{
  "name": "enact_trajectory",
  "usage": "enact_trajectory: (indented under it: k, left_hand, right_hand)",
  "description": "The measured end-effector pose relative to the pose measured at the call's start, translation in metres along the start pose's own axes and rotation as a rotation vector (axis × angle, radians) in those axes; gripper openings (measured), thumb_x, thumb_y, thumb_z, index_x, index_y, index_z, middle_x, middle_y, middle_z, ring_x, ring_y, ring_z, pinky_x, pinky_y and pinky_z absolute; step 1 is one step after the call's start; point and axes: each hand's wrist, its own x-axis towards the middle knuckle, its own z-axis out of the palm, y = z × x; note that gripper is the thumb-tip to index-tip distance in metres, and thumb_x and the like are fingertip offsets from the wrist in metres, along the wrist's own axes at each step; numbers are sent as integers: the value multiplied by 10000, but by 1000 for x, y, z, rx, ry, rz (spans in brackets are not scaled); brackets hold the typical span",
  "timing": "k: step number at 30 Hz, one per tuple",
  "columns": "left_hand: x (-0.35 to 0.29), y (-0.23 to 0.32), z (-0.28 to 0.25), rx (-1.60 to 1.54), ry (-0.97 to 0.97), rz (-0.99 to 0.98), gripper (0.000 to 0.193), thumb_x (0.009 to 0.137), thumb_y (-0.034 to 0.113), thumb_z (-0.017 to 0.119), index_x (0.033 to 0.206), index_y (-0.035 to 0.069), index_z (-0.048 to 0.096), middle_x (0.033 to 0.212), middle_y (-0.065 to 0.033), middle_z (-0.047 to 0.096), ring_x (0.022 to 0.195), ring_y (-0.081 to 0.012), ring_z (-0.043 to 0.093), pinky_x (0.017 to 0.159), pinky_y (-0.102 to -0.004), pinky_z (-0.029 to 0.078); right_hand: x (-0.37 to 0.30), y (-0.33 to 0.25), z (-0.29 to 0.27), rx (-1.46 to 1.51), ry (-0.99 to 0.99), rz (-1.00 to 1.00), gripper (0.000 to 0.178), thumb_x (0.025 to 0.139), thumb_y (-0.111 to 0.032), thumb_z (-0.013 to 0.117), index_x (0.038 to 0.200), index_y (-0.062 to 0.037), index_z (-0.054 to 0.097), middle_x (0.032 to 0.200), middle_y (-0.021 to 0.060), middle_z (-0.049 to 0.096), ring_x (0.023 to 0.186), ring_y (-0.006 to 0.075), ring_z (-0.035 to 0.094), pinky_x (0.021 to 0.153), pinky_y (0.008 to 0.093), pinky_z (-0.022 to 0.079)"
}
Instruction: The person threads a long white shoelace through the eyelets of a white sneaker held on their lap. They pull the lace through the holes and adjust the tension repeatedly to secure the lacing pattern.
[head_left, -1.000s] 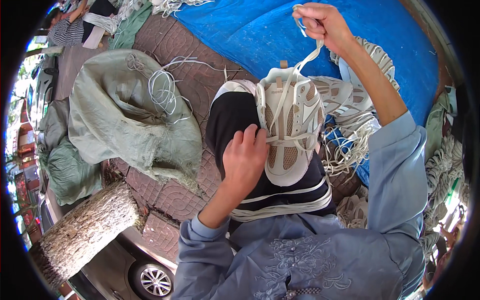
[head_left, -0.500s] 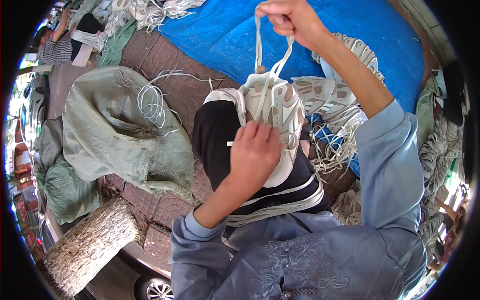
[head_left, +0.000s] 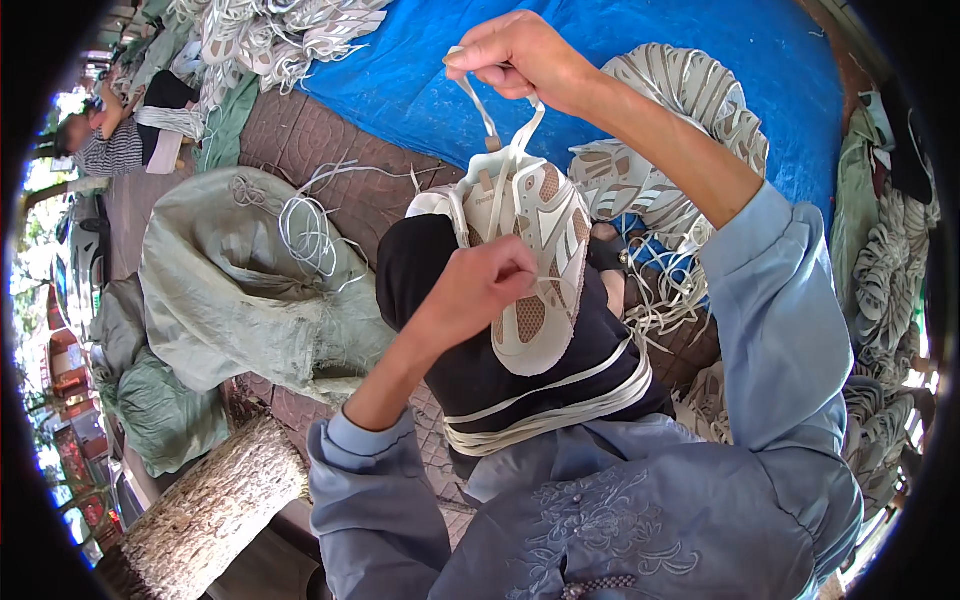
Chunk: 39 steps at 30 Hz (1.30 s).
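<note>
A white and beige shoe upper lies across my black-clad lap, its toe toward me and its heel opening away. My right hand is raised beyond the heel end, fingers pinched on a white shoelace that runs down to the upper. Closed over the middle of the upper is my left hand; a thin strand of lace stretches from its fingers to the upper's side. What lies inside that fist is hidden. A bundle of white laces is looped around my lap.
More uppers lie fanned on a blue tarp, with loose laces beside my knee. At left are a greenish sack with laces on it, and a tree trunk. Another person sits far left.
My right hand has moved left and slightly lower, and the lace below it hangs slacker. My left hand has shifted left, baring more of the toe. The view has shifted a little.
</note>
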Motion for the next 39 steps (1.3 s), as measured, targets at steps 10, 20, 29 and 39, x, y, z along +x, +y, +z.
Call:
enact_trajectory:
  k: [10, 20, 29, 39]
  left_hand:
    - [0, 25, -23, 116, -230, 47, 150, 744, 32, 601, 892, 15, 587, 730, -16, 569, 622, -88, 512, 537, -207, 404]
    - [8, 16, 1, 1236, 680, 867, 145, 631, 109, 561, 751, 48, 508, 561, 15, 365, 492, -112, 383, 441, -247, 293]
    - [-47, 10, 79, 528, 419, 730, 337, 634, 27, 564, 968, -14, 563, 900, -127, 570, 812, -254, 584, 664, -341, 494]
    - [-57, -35, 97, 613, 593, 613, 286, 664, 22, 606, 948, 5, 579, 998, -117, 565, 986, -272, 548, 836, -399, 440]
  right_hand:
    - [-11, 0, 6, -70, -19, 20, 211, 734, -180, 638, 753, 30, 628, 461, -36, 304, 377, 44, 201, 356, 237, 128]
    - [-14, 1, 4, -61, 45, -6, 181, 731, -145, 639, 755, 34, 628, 466, -34, 315, 383, 40, 219, 353, 232, 135]
    - [-3, -9, -15, 29, 171, -23, 237, 764, -141, 615, 577, -12, 548, 471, -10, 405, 374, 54, 295, 352, 227, 187]
    - [6, -56, 0, 107, 110, -85, 212, 804, -149, 587, 705, 37, 565, 471, -7, 402, 353, 60, 285, 329, 215, 177]
